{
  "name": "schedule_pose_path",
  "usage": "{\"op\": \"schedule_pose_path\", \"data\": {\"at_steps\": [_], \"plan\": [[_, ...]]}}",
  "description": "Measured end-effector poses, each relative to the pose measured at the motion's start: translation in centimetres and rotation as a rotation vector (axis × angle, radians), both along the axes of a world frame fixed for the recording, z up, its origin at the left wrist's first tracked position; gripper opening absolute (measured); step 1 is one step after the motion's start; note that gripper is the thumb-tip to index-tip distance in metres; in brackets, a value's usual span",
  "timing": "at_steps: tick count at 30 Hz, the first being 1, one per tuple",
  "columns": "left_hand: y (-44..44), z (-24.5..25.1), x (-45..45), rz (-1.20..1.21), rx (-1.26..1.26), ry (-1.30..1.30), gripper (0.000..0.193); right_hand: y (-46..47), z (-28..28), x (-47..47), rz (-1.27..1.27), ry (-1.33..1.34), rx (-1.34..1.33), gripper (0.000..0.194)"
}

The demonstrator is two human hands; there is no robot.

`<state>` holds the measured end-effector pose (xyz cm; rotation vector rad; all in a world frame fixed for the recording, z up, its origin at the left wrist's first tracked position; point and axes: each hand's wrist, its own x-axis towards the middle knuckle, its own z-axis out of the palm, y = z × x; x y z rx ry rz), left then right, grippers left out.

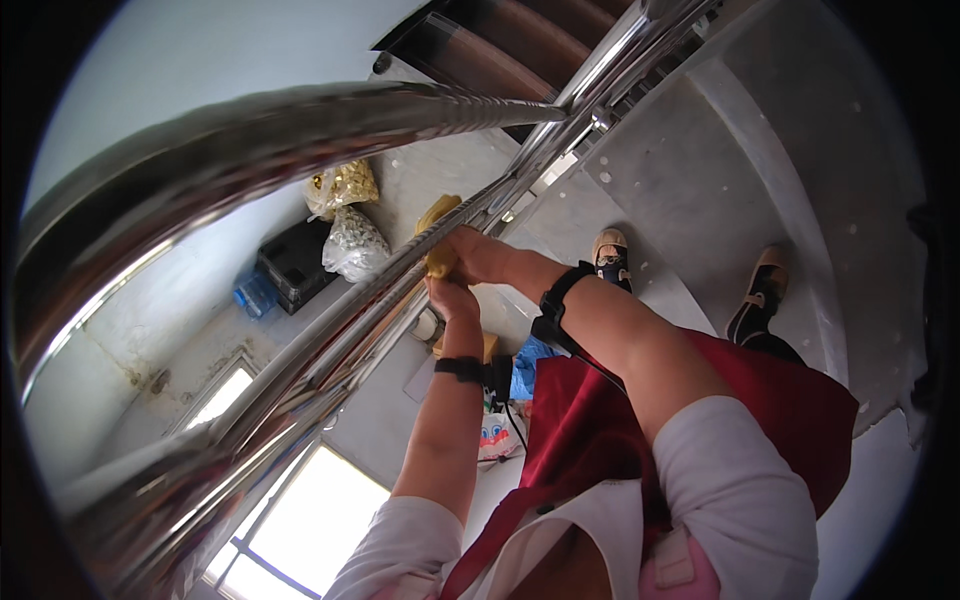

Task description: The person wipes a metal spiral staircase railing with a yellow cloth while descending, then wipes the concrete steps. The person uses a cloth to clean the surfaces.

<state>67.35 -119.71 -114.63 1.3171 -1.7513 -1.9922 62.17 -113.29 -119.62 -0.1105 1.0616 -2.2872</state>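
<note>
A yellow cloth (441, 259) is wrapped around a stainless steel stair rail (390, 271), showing on both sides of the bar. My right hand (474, 253) grips the cloth from the near side. Just below it, my left hand (453, 298) holds the lower end of the same cloth, close against the rail. Both hands are near each other, and their fingertips are partly hidden by the cloth and the bar. Each forearm wears a black strap with a small device and a cable.
A thick upper handrail (300, 124) curves across the left. Brown steps (510, 45) lie beyond the railing. Below stand a black crate (300, 266), a blue water bottle (256, 294), and clear bags of gold (349, 182) and silver pieces (355, 244). My shoes are on grey concrete stairs (675, 195).
</note>
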Motion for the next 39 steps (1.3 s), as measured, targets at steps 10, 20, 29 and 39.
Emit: {"op": "schedule_pose_path", "data": {"at_steps": [10,20,29,39], "plan": [[-1.1,-8.0,-0.5,-0.278,0.041,-0.230,0.029,5.0,-5.5,1.2,0.252,-0.202,0.500,0.035],[3.7,-7.8,-3.1,-0.500,0.149,-0.467,0.027,9.5,-6.1,1.0,0.075,-0.217,0.868,0.025],[10.1,-2.2,-7.5,-0.565,0.320,-0.233,0.031,16.3,0.0,-3.1,-0.215,-0.054,0.793,0.017],[27.1,8.6,-15.6,-0.665,0.584,-0.111,0.031,32.2,12.4,-11.6,-0.590,0.139,1.068,0.015]]}}
